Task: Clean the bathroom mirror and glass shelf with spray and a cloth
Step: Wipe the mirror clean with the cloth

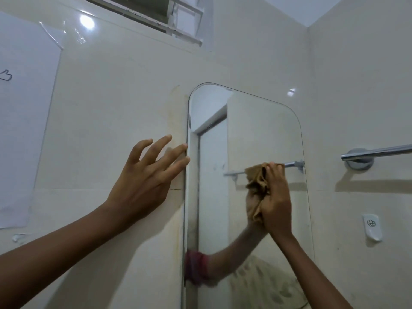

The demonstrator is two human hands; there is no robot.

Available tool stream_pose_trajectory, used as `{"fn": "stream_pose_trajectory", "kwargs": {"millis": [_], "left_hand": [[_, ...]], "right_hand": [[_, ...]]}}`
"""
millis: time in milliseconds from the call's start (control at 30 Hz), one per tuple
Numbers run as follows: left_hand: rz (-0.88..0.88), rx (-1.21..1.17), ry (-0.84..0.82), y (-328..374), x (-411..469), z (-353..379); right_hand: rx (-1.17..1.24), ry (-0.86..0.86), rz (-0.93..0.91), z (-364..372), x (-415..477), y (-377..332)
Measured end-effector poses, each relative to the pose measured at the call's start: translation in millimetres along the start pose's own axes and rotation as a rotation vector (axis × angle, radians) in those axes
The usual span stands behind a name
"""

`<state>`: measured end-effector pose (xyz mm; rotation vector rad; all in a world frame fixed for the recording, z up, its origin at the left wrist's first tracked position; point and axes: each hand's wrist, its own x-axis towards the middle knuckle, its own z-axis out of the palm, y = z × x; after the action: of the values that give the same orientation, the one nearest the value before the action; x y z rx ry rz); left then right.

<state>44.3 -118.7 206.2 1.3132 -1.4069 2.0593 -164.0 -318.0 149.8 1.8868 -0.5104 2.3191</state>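
A tall frameless mirror [256, 134] with rounded top corners hangs on the cream tiled wall. My right hand [277, 199] presses a crumpled tan cloth [256, 181] against the glass near the mirror's middle. My left hand [147, 177] rests flat on the wall just left of the mirror, fingers spread, two fingertips touching the mirror's left edge. It holds nothing. No spray bottle and no glass shelf are in view.
A chrome towel bar [376, 152] sticks out of the wall right of the mirror, with a white plastic hook [371, 227] below it. A taped paper sheet [24, 121] hangs at the left. A white window frame [178, 21] sits above.
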Motion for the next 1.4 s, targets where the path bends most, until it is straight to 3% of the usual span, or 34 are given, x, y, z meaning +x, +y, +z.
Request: {"fn": "stream_pose_trajectory", "kwargs": {"millis": [267, 367, 500, 700, 867, 1000, 1133, 1267, 1400], "left_hand": [[0.02, 0.007, 0.023, 1, -1, -2], [0.022, 0.013, 0.024, 1, -2, -2], [0.029, 0.019, 0.025, 2, -2, 0], [0.018, 0.021, 0.011, 2, -2, -1], [0.014, 0.014, 0.002, 2, -1, -3], [0.027, 0.01, 0.015, 1, -1, -3], [0.034, 0.006, 0.034, 1, -1, -1], [0.039, 0.002, 0.033, 1, -1, -1], [0.045, -0.006, 0.027, 1, -1, -1]], "right_hand": [[-0.079, 0.227, 0.477, -29, -2, 53], [-0.019, 0.25, 0.508, -15, -20, 30], [0.059, 0.156, 0.384, 16, -53, -27], [0.101, -0.051, -0.04, 42, -104, -113], [0.001, -0.233, -0.299, 35, -143, -109], [-0.107, -0.225, -0.398, 23, -160, -81], [-0.128, -0.142, -0.243, 11, -157, -45], [-0.035, 0.053, 0.108, -7, -138, -10], [-0.148, 0.16, 0.426, -38, -122, 45]]}}
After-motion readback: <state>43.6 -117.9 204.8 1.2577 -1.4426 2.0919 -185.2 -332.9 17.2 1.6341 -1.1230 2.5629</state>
